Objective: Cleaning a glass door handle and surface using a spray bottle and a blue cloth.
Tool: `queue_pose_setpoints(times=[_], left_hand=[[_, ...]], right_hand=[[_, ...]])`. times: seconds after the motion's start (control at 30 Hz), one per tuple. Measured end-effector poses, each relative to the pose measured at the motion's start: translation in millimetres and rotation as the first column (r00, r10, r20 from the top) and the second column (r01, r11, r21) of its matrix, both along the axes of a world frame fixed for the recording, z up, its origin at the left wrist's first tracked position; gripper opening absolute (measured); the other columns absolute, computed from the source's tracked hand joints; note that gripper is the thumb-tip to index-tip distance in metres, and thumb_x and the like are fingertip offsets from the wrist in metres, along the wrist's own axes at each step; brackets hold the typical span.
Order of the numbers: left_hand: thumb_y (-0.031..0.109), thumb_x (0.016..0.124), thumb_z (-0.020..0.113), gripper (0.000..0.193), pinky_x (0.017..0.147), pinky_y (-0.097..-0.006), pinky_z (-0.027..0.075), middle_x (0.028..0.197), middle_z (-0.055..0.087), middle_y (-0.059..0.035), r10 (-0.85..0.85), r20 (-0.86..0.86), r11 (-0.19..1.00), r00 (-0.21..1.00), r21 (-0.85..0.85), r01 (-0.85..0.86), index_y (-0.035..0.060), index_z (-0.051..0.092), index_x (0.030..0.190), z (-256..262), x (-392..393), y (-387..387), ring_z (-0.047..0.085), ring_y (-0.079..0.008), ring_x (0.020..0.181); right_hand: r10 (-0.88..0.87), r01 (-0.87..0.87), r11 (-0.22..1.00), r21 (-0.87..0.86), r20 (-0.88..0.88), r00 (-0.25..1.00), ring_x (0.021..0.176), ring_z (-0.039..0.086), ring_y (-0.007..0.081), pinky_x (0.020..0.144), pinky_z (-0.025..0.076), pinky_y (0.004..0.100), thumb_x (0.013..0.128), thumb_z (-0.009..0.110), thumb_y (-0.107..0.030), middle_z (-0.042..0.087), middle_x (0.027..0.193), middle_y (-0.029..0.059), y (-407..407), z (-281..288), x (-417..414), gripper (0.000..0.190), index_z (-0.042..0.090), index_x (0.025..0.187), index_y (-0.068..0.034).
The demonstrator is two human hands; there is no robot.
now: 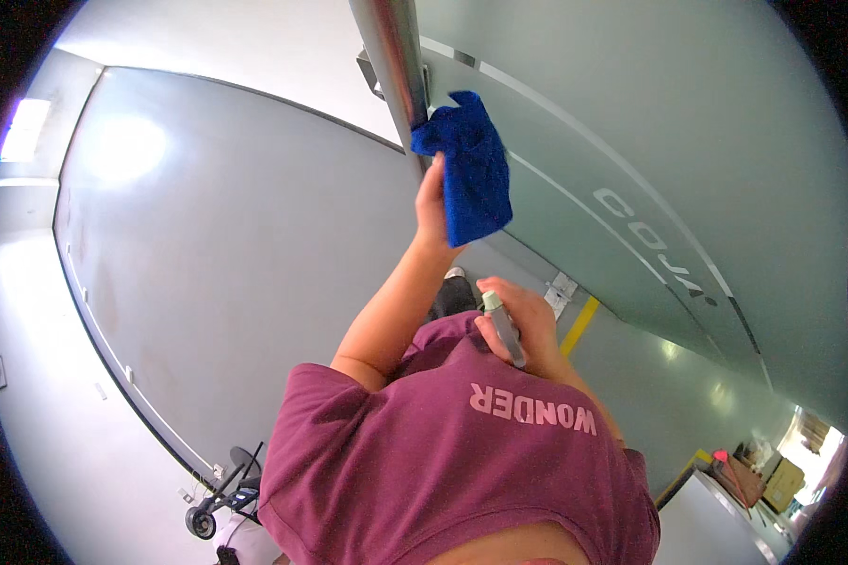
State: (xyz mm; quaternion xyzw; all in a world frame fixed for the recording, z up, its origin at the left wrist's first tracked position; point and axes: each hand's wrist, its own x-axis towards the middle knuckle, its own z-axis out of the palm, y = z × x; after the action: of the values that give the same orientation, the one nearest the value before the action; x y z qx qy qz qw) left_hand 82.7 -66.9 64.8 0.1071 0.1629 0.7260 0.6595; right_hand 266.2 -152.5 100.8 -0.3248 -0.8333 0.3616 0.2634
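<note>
My left hand (432, 208), raised in front of me, is wrapped in a blue cloth (477, 169) that hangs over its palm and fingers. The upper part of the cloth lies against a round metal pull bar (396, 63); the bar's lower end is hidden behind cloth and hand. Just to the right stands a greenish glass panel (678, 141) with curved pale stripes and lettering. Close to my chest, my right hand (533, 318) holds a small clear bottle (507, 335) with a pale cap (492, 300), its fingers curled around it.
Grey floor (254, 198) spreads to the left, up to a white wall (49, 367). A wheeled black frame (215, 505) stands at lower left. At lower right, a cardboard box (783, 485) and other items rest on a white surface (714, 522). A yellow floor stripe (579, 327) shows beside the glass.
</note>
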Motion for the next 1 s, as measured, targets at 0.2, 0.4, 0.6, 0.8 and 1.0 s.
queue_pose_setpoints(times=[0.2, 0.4, 0.6, 0.8, 1.0], left_hand=[[0.056, 0.096, 0.039, 0.071, 0.11, -0.051, 0.033, 0.144, 0.043, -0.0184, -0.174, 0.264, 0.982, 0.949, 0.121, 0.147, 0.005, 0.036, 0.144, 5.6, 1.2, -18.0, 0.044, -0.0377, 0.129], [0.057, 0.092, 0.045, 0.072, 0.109, -0.0553, 0.032, 0.142, 0.045, -0.0203, -0.142, 0.35, 0.99, 0.926, 0.027, 0.141, 0.0042, 0.039, 0.142, -16.0, 33.9, -37.8, 0.044, -0.0397, 0.128], [0.039, 0.088, 0.05, 0.063, 0.103, -0.0513, 0.041, 0.129, 0.055, -0.0224, -0.212, 0.173, 0.955, 0.962, -0.174, 0.242, -0.001, 0.044, 0.136, -33.4, 57.3, -52.8, 0.055, -0.0379, 0.116], [0.034, 0.085, 0.051, 0.061, 0.103, -0.0499, 0.041, 0.126, 0.057, -0.0227, -0.27, -0.187, 0.759, 0.944, -0.645, 0.09, -0.0013, 0.044, 0.135, -40.0, 58.8, -56.0, 0.057, -0.0376, 0.114], [0.036, 0.086, 0.05, 0.061, 0.105, -0.0524, 0.039, 0.132, 0.054, -0.0201, -0.065, 0.096, 0.924, 0.993, -0.369, 0.097, 0.001, 0.044, 0.136, -21.4, 64.8, -65.7, 0.053, -0.0371, 0.12]], right_hand=[[-0.248, 0.203, 0.957, -0.205, -0.227, 0.942, 0.08, 0.064, 0.014, 0.069, 0.052, 0.0291, 0.077, 0.069, 0.003, 0.061, 0.122, 0.0124, 8.1, -6.8, 12.5, 0.053, 0.052, 0.127, -0.004], [-0.342, 0.293, 0.924, -0.247, -0.187, 0.921, 0.075, 0.062, 0.013, 0.07, 0.05, 0.0276, 0.078, 0.069, 0.002, 0.059, 0.124, 0.0099, 23.8, 1.0, 45.2, 0.052, 0.051, 0.127, -0.003], [-0.326, 0.309, 0.939, -0.148, -0.104, 0.94, 0.073, 0.061, 0.0108, 0.068, 0.048, 0.027, 0.078, 0.07, -0.001, 0.061, 0.12, 0.0059, 37.5, -6.8, 80.6, 0.048, 0.054, 0.123, -0.004], [-0.265, 0.243, 0.953, -0.181, -0.104, 0.959, 0.07, 0.061, 0.0114, 0.067, 0.048, 0.0277, 0.076, 0.071, 0.0, 0.062, 0.12, 0.0057, 42.5, -13.2, 93.4, 0.049, 0.055, 0.122, -0.005], [-0.123, 0.091, 0.968, -0.235, -0.123, 0.985, 0.069, 0.063, 0.0134, 0.068, 0.049, 0.0281, 0.075, 0.071, -0.001, 0.061, 0.123, 0.0084, 45.3, -17.7, 102.0, 0.052, 0.055, 0.125, -0.007]])
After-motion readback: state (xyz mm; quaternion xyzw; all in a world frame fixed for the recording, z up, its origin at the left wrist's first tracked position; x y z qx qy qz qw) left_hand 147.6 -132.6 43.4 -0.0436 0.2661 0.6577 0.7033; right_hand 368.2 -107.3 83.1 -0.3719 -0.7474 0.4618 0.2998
